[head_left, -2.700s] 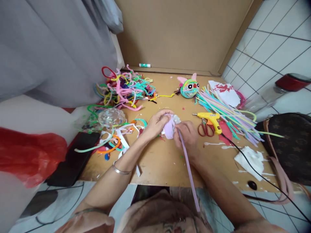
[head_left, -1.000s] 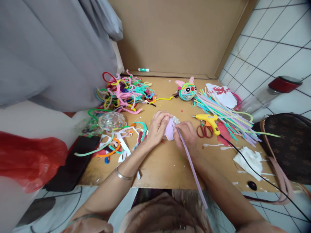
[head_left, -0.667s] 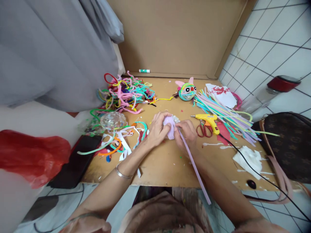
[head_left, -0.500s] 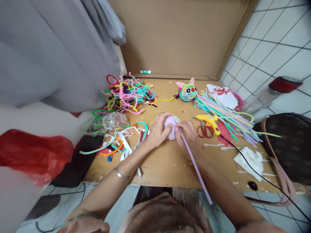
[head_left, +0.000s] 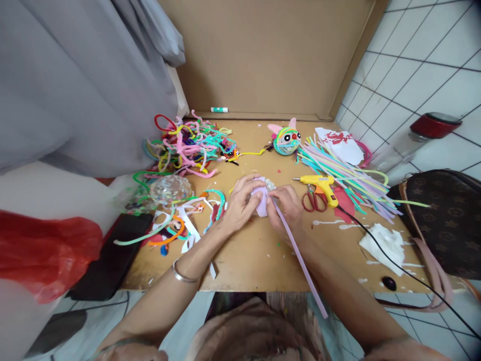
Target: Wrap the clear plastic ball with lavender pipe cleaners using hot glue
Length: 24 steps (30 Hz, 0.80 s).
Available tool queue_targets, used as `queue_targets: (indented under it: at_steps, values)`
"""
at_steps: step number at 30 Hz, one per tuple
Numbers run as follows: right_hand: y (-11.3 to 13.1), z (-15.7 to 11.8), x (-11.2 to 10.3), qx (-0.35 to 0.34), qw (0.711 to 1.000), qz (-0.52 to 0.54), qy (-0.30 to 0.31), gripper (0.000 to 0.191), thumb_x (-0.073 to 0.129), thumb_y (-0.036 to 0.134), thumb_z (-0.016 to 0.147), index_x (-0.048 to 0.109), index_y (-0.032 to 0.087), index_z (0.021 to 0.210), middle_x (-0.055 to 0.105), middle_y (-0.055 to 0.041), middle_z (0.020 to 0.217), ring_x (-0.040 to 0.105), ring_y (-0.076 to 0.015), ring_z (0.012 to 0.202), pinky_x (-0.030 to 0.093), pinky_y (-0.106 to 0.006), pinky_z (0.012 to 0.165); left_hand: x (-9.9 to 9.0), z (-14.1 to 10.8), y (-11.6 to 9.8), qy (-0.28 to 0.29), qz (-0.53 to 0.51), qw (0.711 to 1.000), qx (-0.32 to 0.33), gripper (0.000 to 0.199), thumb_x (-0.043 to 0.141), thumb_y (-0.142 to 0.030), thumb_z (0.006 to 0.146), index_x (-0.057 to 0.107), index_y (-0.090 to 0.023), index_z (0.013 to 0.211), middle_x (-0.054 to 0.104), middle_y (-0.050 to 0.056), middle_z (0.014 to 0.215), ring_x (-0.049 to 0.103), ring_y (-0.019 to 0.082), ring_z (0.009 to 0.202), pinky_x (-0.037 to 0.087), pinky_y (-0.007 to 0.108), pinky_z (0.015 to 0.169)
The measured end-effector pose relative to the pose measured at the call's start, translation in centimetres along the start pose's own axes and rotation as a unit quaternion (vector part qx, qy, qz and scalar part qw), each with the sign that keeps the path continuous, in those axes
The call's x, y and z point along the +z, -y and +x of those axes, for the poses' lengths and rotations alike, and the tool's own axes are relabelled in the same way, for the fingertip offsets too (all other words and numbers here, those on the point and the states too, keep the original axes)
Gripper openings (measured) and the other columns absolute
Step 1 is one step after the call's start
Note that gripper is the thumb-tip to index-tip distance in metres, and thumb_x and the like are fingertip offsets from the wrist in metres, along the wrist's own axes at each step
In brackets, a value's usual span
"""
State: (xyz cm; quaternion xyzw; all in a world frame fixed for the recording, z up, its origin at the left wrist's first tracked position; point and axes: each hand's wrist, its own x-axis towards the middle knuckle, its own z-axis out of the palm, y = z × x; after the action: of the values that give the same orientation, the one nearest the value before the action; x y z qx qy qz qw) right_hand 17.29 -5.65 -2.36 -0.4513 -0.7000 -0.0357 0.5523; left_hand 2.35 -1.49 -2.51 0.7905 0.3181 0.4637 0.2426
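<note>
Over the middle of the table, my left hand [head_left: 242, 203] is closed around a small round piece [head_left: 259, 203] partly covered in lilac strands, with a whitish, bumpy part showing at its far side. My fingers hide much of it. My right hand [head_left: 286, 208] pinches a lilac pipe cleaner [head_left: 302, 263] against the near right side of that piece. The pipe cleaner's long free end runs down over my right forearm toward the table's front edge.
A yellow glue gun [head_left: 321, 188] and red-handled scissors [head_left: 314, 200] lie right. Loose pipe cleaners [head_left: 349, 175] are fanned out beyond them. A decorated ball with pink ears [head_left: 287, 140] stands behind. Left are tangled pipe cleaners [head_left: 188, 145] and a clear plastic ball [head_left: 171, 189].
The whole view has shifted slightly, with things appearing a little further left. Both hands keep their hold on the lilac piece and pipe cleaner; the fingers have moved only slightly.
</note>
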Motion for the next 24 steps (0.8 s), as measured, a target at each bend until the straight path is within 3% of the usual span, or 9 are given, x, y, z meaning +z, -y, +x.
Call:
queue_targets:
  at_steps: [10, 20, 24]
  values:
    - [0.1, 0.0, -0.1, -0.002, 1.0, -0.008, 0.009, 0.01, 0.051, 0.017, 0.088, 0.058, 0.023, 0.09, 0.058, -0.0049, 0.083, 0.057, -0.0196, 0.081, 0.051, -0.036, 0.072, -0.4, 0.0, 0.4, 0.017, -0.006, 1.0, 0.007, 0.028, 0.047, -0.035, 0.096, 0.06, -0.019, 0.114, 0.054, 0.014, 0.135, 0.05, 0.023, 0.129, 0.041, 0.045, 0.109]
    - [0.5, 0.1, -0.7, 0.005, 0.999, 0.036, 0.029, 0.01, 0.056, 0.025, 0.085, 0.058, 0.022, 0.095, 0.057, -0.006, 0.089, 0.057, -0.0203, 0.084, 0.051, -0.037, 0.073, -1.1, 0.3, 0.3, 0.074, 0.046, 0.994, 0.063, 0.049, 0.065, -0.028, 0.073, 0.051, -0.02, 0.12, 0.047, 0.018, 0.137, 0.044, 0.031, 0.133, 0.037, 0.051, 0.111]
    - [0.6, 0.2, -0.9, -0.013, 0.998, 0.035, 0.042, 0.016, 0.056, 0.022, 0.081, 0.056, 0.022, 0.097, 0.056, -0.007, 0.09, 0.056, -0.0214, 0.083, 0.05, -0.037, 0.072, -0.9, 0.3, 0.7, 0.07, 0.048, 0.994, 0.069, 0.053, 0.07, -0.033, 0.073, 0.049, -0.02, 0.12, 0.046, 0.018, 0.137, 0.045, 0.032, 0.132, 0.038, 0.052, 0.109]
